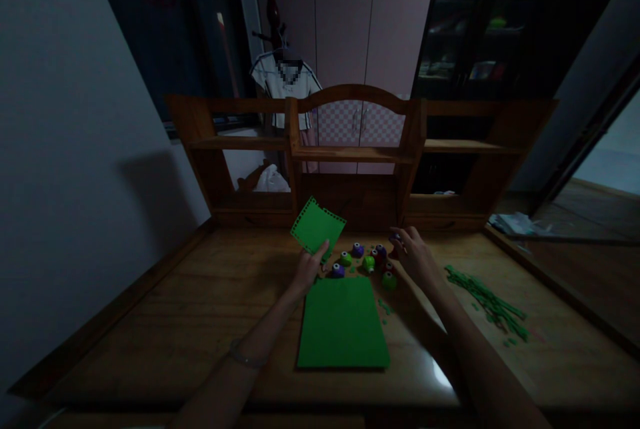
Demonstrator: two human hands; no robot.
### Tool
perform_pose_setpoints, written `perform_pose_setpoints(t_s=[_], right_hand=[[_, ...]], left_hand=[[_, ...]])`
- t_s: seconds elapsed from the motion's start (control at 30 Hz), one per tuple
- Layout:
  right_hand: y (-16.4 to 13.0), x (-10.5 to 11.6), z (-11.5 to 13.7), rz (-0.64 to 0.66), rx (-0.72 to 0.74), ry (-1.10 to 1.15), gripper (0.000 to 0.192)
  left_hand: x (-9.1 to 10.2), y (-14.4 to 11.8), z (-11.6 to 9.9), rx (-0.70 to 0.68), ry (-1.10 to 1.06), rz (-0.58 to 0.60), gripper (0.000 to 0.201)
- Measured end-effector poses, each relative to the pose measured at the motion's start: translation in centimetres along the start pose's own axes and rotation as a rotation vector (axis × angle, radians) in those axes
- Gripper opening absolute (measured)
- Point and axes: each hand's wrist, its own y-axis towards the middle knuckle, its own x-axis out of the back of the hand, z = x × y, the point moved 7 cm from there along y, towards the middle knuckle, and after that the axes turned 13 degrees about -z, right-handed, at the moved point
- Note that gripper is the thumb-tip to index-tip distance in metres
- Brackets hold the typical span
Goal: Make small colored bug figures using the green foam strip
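Observation:
My left hand [307, 271] pinches a small green paper sheet [316, 225] by its near corner, thumb on top. Rows of small holes run along the sheet's upper edges. Over the table to the right, the fingers of my right hand [414, 252] close around a small dark purple piece [396, 237], probably a craft punch; most of it is hidden. Between and below the hands stand several small craft punches, among them a purple punch [338, 270], a lime green punch [369, 263] and a red punch [387, 267]. Nearest me lies a large green paper sheet [344, 325].
Green paper strips [487, 299] lie heaped at the right of the wooden table [200, 309]. Small green paper scraps [385, 307] are scattered beside the large sheet. A wooden shelf unit [353, 154] borders the table's far side, and a white wall [100, 182] stands at left.

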Motion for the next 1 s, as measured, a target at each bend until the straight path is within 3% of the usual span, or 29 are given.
perform_pose_setpoints(t_s=[0.13, 0.53, 0.67, 0.83, 1.0], right_hand=[[0.1, 0.4, 0.2, -0.027, -0.008, 0.014, 0.034], [0.3, 0.4, 0.1, -0.098, 0.002, 0.096, 0.033], [0.6, 1.6, -0.4, -0.240, -0.035, 0.141, 0.031], [0.6, 2.7, -3.2, -0.419, -0.257, 0.351, 0.029], [-0.2, 0.5, -6.8, -0.420, -0.631, 0.824, 0.038]], left_hand=[[-0.1, 0.0, -0.1, -0.041, 0.008, 0.026, 0.042], [-0.5, 0.3, 0.9, 0.026, -0.073, 0.054, 0.052], [-0.8, 0.3, 0.6, -0.027, -0.056, 0.087, 0.054], [-0.6, 0.4, 0.2, -0.030, -0.062, 0.028, 0.054], [-0.1, 0.8, 0.8, 0.014, -0.117, -0.022, 0.052]])
